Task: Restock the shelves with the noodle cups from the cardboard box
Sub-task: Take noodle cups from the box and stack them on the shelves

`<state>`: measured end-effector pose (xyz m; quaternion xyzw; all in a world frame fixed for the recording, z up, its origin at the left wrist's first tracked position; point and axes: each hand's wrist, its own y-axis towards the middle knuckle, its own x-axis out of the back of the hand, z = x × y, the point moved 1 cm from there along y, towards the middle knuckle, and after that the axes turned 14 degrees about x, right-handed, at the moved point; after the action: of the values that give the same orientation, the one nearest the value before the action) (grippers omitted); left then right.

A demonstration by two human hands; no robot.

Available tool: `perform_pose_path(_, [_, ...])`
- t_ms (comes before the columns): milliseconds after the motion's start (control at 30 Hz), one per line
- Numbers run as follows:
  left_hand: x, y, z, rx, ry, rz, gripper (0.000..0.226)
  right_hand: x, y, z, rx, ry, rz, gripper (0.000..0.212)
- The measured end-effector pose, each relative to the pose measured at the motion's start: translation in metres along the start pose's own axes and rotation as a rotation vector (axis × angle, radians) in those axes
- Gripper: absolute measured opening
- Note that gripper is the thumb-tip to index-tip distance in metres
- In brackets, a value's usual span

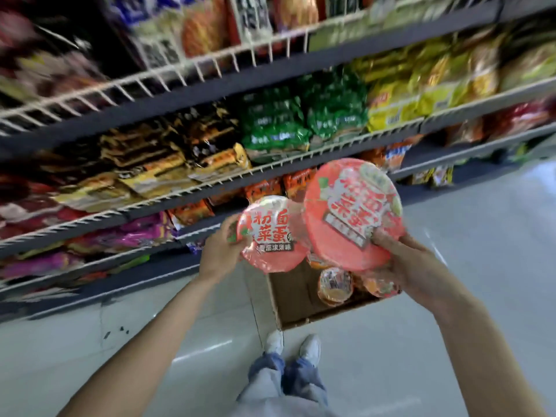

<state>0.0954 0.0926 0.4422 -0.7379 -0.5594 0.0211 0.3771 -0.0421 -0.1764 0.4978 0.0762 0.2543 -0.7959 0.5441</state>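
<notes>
Mid-carry, left hand [221,251] gripping one noodle cup [272,234], right hand [412,267] clutching another cup [352,215] above the cardboard box [296,299]; next, finding shelf [210,183] space.

My left hand [221,251] grips one pink-lidded noodle cup [272,234], my right hand [404,267] grips a second cup [350,213]; the lids overlap, both tilted toward me. Cardboard box [296,299] on the floor below holds more cups [335,285], maybe two, blurry. Wire shelves [210,182] behind.
</notes>
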Motion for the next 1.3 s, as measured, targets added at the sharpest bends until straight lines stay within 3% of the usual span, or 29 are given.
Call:
perform_pose_path(33, [0.006,-0.007,-0.009,-0.020,-0.029,-0.008,0.049,-0.014,-0.001,0.012,0.003,-0.024,0.042,0.046])
perform_pose_path(100, [0.018,-0.022,-0.026,-0.022,-0.079,-0.007,0.046,-0.040,0.000,0.029,0.018,-0.118,0.130,0.034])
perform_pose_path(467, [0.079,-0.056,-0.054,-0.039,-0.216,-0.040,0.046,-0.135,-0.006,0.053,0.293,-0.521,0.451,0.032])
perform_pose_path(500, [0.084,-0.058,-0.055,-0.027,-0.214,-0.040,0.047,-0.140,-0.010,0.048,0.336,-0.507,0.499,0.040])
perform_pose_path(633, [0.101,-0.072,-0.065,0.002,-0.211,-0.007,0.045,-0.142,-0.006,0.014,0.519,-0.579,0.595,0.114])
perform_pose_path(767, [0.125,-0.094,-0.085,-0.021,-0.093,-0.020,0.050,-0.164,0.002,0.015,0.622,-0.515,0.486,0.131])
perform_pose_path(900, [0.159,-0.145,-0.124,-0.191,0.033,-0.142,0.046,-0.194,0.002,0.065,0.764,-0.420,0.444,0.120])
perform_pose_path(1000, [0.185,-0.196,-0.153,-0.388,0.053,-0.180,0.056,-0.219,0.006,0.117,0.789,-0.271,0.493,0.108])
perform_pose_path(1067, [0.197,-0.227,-0.169,-0.589,0.095,-0.222,0.068,-0.242,0.006,0.153,0.785,-0.168,0.556,0.107])
perform_pose_path(1133, [0.206,-0.237,-0.183,-0.730,0.164,-0.364,0.086,-0.268,0.005,0.186,0.790,-0.096,0.620,0.096])
perform_pose_path(1200, [0.214,-0.234,-0.200,-0.802,0.177,-0.505,0.113,-0.291,0.003,0.214,0.794,-0.044,0.673,0.096])
perform_pose_path(1300, [0.234,-0.235,-0.231,-0.865,0.170,-0.668,0.127,-0.321,0.006,0.249,0.808,-0.021,0.699,0.099])
